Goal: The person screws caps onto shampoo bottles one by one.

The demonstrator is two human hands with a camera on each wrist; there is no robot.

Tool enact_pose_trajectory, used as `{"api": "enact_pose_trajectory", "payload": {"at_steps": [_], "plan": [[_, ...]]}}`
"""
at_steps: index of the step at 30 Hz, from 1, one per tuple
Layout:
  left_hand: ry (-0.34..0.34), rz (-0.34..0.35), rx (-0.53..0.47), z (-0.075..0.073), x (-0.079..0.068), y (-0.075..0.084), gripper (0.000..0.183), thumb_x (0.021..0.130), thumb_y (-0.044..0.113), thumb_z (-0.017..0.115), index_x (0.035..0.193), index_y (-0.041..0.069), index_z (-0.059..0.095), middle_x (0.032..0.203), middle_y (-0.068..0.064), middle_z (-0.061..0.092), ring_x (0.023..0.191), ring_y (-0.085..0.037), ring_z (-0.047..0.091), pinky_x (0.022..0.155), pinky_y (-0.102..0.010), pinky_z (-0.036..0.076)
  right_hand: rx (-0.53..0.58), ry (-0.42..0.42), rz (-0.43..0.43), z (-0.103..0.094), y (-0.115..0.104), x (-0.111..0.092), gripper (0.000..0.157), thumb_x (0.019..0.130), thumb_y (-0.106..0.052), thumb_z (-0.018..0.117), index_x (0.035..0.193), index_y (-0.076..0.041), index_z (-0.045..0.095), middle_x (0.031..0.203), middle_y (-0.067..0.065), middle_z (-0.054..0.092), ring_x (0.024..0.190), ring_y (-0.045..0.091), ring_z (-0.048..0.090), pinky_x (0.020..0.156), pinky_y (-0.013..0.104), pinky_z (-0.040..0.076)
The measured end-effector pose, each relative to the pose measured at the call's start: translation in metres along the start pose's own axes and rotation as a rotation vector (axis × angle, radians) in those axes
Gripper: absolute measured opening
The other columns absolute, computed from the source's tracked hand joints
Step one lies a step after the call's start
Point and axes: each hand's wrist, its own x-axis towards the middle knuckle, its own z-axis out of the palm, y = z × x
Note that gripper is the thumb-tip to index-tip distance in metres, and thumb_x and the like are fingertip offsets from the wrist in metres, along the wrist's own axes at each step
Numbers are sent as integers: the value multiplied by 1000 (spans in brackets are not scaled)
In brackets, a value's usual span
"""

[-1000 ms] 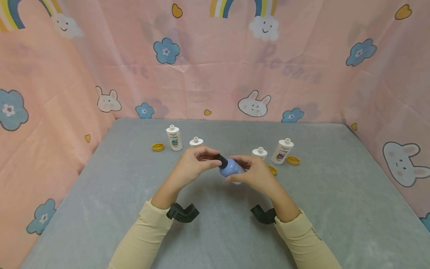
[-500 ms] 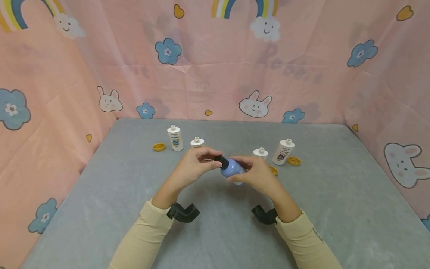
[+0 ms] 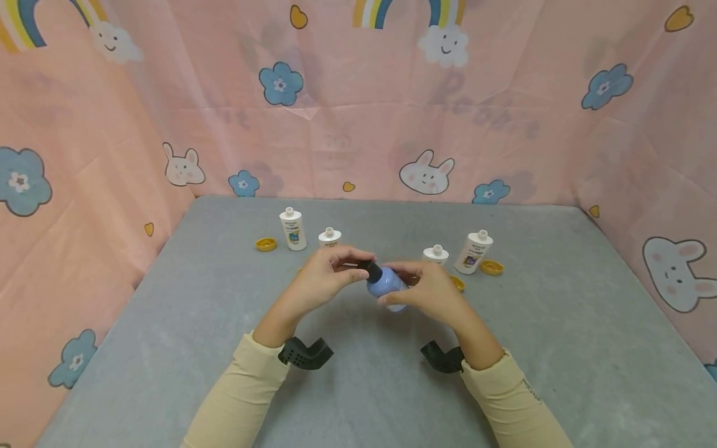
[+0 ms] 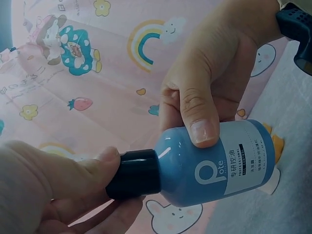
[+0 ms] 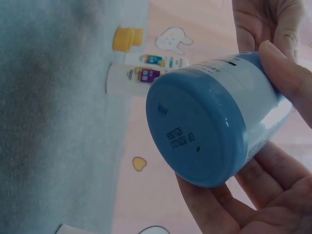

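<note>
Up in the air above the grey table, between both hands: a blue bottle with a black cap. Seated against the bottle's shoulder, this cap; impossible to tell how tightly. In the head view, long axis on a slant, cap end toward the upper left, bottom end toward the lower right. In the left wrist view, nearly sideways, printed label in sight; in the right wrist view, round base toward the camera.

At the cap end, left hand: thumb and fingers close together, pinching the black cap. At the body, right hand: thumb on one side, fingers round the other, spread as wide as the bottle. By judgement, one line to mind: from left fingertips through the cap and down the body into the right grip, cap nearer the left hand, body nearer the right. Any twist best kept to that slanted axis.

Farther out, on the table: first white bottle, upright, near a yellow piece; second white bottle, partly hidden behind the left hand; third white bottle, partly hidden behind the right; fourth white bottle, standing just beside another yellow piece. Behind everything, pink printed cloth.
</note>
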Motion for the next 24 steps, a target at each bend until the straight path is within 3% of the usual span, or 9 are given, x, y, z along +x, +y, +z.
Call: {"api": "enact_pose_trajectory", "payload": {"at_steps": [3, 9, 19, 24], "plan": [[-14, 15, 3, -1, -1, 1, 30, 93, 5, 67, 123, 0, 67, 125, -16, 67, 114, -27, 67, 95, -32, 56, 8, -4, -1, 0, 0, 0, 57, 76, -24, 87, 126, -5, 68, 125, 16, 69, 111, 32, 66, 92, 49, 57], [8, -51, -28, -5, -2, 3, 35, 92, 11, 71, 126, 5, 66, 129, -11, 66, 119, -28, 64, 97, -36, 56, 21, -6, 2, 0, -1, 0, 55, 78, -23, 86, 127, -6, 67, 126, 15, 68, 112, 31, 65, 93, 47, 56], [84, -152, -10, -1, 1, 2, 34, 88, 22, 77, 120, 12, 70, 115, -5, 72, 106, -17, 68, 94, -36, 55, 13, 26, -1, -1, -2, -1, 54, 79, -19, 85, 128, -4, 66, 126, 17, 68, 113, 33, 65, 95, 50, 55], [103, -168, 7, 1, 1, 2, 31, 88, 21, 77, 117, 11, 71, 115, -5, 72, 106, -17, 68, 93, -36, 56, -9, 31, -21, 0, -2, -1, 54, 78, -20, 85, 127, -4, 67, 125, 16, 69, 111, 32, 65, 96, 51, 55]]}}
